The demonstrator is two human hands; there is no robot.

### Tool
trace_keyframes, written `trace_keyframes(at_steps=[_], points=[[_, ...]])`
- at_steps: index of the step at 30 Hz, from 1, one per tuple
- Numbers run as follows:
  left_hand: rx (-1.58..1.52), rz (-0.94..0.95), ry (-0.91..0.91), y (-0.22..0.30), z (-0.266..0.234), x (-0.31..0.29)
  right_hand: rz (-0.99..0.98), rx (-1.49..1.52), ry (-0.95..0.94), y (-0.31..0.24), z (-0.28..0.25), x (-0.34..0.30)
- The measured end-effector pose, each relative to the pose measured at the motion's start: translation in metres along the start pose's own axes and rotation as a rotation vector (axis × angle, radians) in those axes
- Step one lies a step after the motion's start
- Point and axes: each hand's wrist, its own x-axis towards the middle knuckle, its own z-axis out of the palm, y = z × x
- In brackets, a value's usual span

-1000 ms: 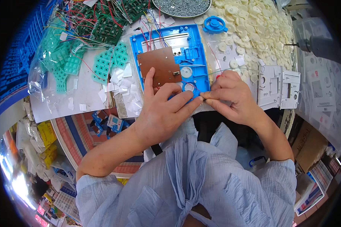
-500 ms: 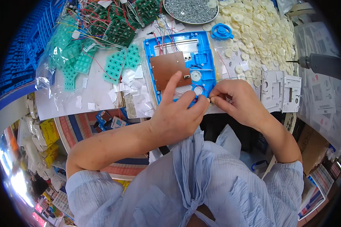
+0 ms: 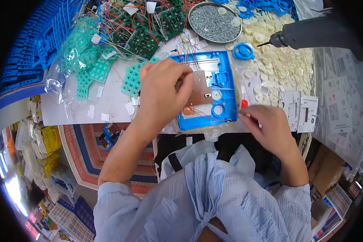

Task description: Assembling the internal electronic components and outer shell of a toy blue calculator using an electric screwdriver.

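A blue plastic casing (image 3: 228, 86) lies open side up on the table in front of me. Over its left half sits a brown circuit board (image 3: 198, 89) with a small switch, and thin wires run out at the top. My left hand (image 3: 161, 88) is curled closed over the board's left edge; what its fingertips grip is hidden. Beside the casing's lower right corner, my right hand (image 3: 268, 125) has thumb and forefinger together. A thin red wire (image 3: 230, 109) leads toward those fingertips, but their grip is too small to make out. A small red part (image 3: 244, 103) lies just above them.
Green circuit boards (image 3: 143, 42) with tangled wires, green keypads (image 3: 99, 70) and a bowl of screws (image 3: 213, 24) stand behind. Cream discs (image 3: 270, 60) are heaped at right. A power screwdriver (image 3: 302, 34) hangs over them. White panels (image 3: 298, 111) lie near the right edge.
My left hand has risen from the casing's lower edge to the board's left side. My right hand has drawn slightly right of the casing's corner. The whole view has shifted.
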Motion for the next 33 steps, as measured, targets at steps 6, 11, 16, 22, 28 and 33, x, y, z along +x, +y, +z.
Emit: trace_keyframes(at_steps=[6,11,16,22,28,33], points=[[0.311,0.022,0.111,0.003,0.022,0.027,-0.288,0.033,-0.095,-0.032,0.015,0.006],[0.249,-0.055,0.099,0.007,0.035,0.036,-0.359,0.015,-0.17,-0.029,0.031,0.019],[-0.028,0.059,0.053,0.008,0.018,0.023,-0.361,0.1,-0.218,-0.019,0.026,0.029],[0.055,0.293,-0.033,-0.014,0.002,-0.026,-0.302,0.301,-0.176,0.002,0.002,0.063],[0.011,0.409,-0.03,-0.02,0.007,-0.016,-0.519,0.1,0.297,0.014,0.015,0.172],[-0.022,0.286,-0.113,-0.006,0.0,-0.002,-0.592,-0.119,0.017,0.025,0.006,0.207]])
